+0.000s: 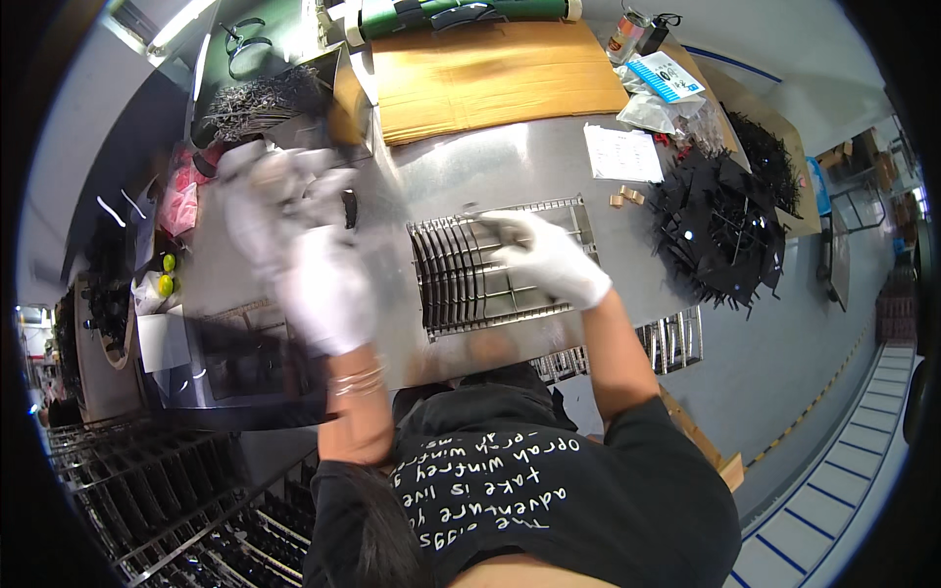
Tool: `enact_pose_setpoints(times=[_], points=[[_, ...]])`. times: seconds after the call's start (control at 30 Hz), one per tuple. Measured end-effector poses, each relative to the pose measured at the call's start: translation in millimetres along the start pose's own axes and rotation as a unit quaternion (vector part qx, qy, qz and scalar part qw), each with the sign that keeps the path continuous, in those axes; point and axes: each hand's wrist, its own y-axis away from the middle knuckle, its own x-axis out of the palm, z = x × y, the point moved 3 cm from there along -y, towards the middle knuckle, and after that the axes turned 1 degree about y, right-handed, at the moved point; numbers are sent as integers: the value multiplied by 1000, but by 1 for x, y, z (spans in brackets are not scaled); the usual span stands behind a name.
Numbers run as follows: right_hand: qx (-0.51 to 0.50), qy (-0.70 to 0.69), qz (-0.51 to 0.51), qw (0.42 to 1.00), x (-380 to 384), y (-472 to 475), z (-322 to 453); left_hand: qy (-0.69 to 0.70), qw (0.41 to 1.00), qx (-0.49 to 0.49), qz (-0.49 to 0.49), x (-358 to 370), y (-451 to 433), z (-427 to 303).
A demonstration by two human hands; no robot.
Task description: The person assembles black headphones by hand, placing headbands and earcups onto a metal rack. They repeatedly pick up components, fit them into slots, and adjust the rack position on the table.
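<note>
A metal rack [507,322] lies on the steel tabletop [514,158] in front of me. Several curved black strips [447,279] stand in a row across its left half. My right hand [548,257], in a white glove, is over the right half of the rack, fingers bent. Something small and dark shows by its fingertips, but whether it is gripped is unclear. Left of the rack, my white-gloved left hand [327,290] is heavily blurred. A greyish-white blur covers its finger end, so its grasp is hidden.
A pile of black parts [724,228] sits at the right, near small tan blocks [626,195] and a printed sheet [623,153]. Cardboard [500,77] covers the back. Thin metal pieces [253,103] are heaped at the back left. Loaded racks [162,478] stand lower left.
</note>
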Motion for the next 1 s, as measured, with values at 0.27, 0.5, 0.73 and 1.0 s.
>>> enact_pose_setpoints(times=[0.27, 0.5, 0.73, 1.0], points=[[261, -351, -73, 896, 24, -7, -89, 97, 989, -64, -96, -97, 1, -36], [171, -364, -89, 911, 30, -9, -81, 121, 992, 6, -19, -114, 9, -29], [31, 24, -102, 994, 47, -37, -118, 133, 991, -15, 18, -106, 12, -17], [-4, 50, -114, 992, 56, -41, -149, 90, 993, -39, 61, -91, 15, -6]])
